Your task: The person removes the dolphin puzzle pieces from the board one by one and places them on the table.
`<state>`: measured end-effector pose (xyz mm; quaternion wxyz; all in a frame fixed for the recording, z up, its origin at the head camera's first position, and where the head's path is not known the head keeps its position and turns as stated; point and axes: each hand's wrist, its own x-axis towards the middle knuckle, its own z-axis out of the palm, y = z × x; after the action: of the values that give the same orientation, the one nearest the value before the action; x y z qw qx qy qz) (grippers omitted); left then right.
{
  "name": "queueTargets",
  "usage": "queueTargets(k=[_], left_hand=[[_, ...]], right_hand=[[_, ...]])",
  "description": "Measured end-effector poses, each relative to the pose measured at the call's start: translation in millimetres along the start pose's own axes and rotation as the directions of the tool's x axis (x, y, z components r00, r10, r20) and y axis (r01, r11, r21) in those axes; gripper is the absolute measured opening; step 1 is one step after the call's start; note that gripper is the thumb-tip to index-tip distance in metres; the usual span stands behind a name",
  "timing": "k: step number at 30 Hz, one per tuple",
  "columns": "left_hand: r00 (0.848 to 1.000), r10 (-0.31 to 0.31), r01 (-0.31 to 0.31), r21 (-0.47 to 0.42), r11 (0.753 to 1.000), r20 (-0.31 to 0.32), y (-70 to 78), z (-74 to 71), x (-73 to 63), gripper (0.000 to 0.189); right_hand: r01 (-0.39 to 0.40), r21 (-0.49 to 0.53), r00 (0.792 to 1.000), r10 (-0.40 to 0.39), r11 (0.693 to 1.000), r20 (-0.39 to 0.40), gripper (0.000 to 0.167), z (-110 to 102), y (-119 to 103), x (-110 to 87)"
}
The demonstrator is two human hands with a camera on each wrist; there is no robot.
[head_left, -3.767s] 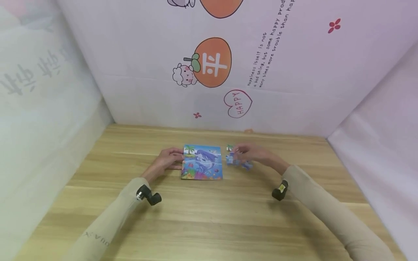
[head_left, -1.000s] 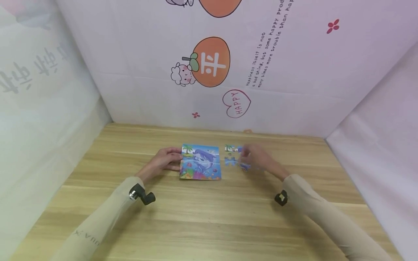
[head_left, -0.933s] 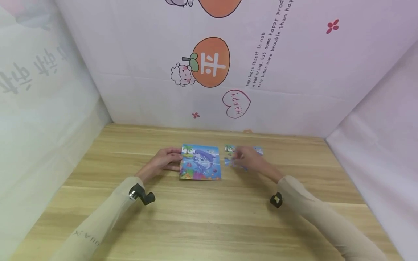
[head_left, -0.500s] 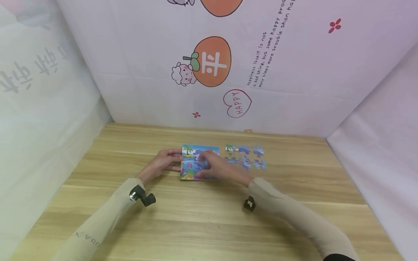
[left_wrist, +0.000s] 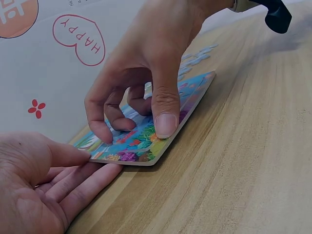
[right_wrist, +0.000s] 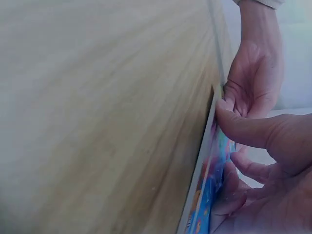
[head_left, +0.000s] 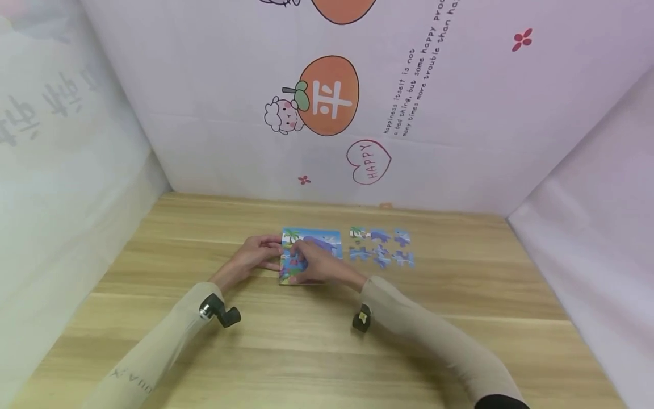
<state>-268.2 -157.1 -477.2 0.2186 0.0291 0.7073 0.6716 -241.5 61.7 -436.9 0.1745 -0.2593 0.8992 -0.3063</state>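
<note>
A flat square jigsaw puzzle (head_left: 324,234) with a dolphin and sea picture lies on the table. My left hand (head_left: 247,258) holds its left edge; in the left wrist view the left thumb (left_wrist: 73,155) is on the board's edge and the fingers lie lower, beside and under it. Over the lower left part reaches my right hand (left_wrist: 146,58), thumb and loosely bent fingertips set apart on the picture, coral print showing between them. Nothing is lifted there. Several loose puzzle pieces (head_left: 380,236) lie in two rows right of the board.
The wooden table (head_left: 317,352) extends toward me. A white printed sheet (head_left: 230,130) stands as a wall behind it, with more white sheeting (head_left: 71,187) at the left and right. Small black cameras (head_left: 219,309) sit on both wrists.
My right hand has left the loose pieces and moved left onto the puzzle's lower left part, uncovering the two rows of pieces. My left hand stays at the puzzle's left edge.
</note>
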Motion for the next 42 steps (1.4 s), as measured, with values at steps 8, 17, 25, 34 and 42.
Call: queueTargets(k=[8,17,25,34,42], left_hand=[[1.000,-0.004,0.004,0.022,1.000,-0.004,-1.8,0.8,-4.3,0.048],[1.000,0.018,-0.018,0.029,0.999,-0.010,-0.6,1.3,-0.4,0.049],[1.000,0.014,-0.013,0.049,0.999,-0.015,-0.9,2.0,-1.7,0.049],[1.000,0.000,0.000,0.025,1.000,-0.021,-1.5,0.9,-2.9,0.051],[1.000,0.003,-0.003,0.024,1.000,-0.012,-0.1,2.1,-3.5,0.050]], right_hand=[[0.003,0.014,0.999,-0.003,1.000,0.040,0.054,-1.0,-2.9,6.0],[0.007,0.107,1.000,-0.006,0.994,-0.008,0.049,0.1,-3.1,1.9],[0.052,0.109,0.997,-0.057,0.993,0.044,0.047,-2.0,3.5,-1.0],[0.047,0.321,0.996,-0.067,0.946,0.052,0.041,-12.8,16.3,-6.9],[0.058,0.343,0.996,-0.033,0.937,-0.078,0.026,-17.0,19.6,-6.2]])
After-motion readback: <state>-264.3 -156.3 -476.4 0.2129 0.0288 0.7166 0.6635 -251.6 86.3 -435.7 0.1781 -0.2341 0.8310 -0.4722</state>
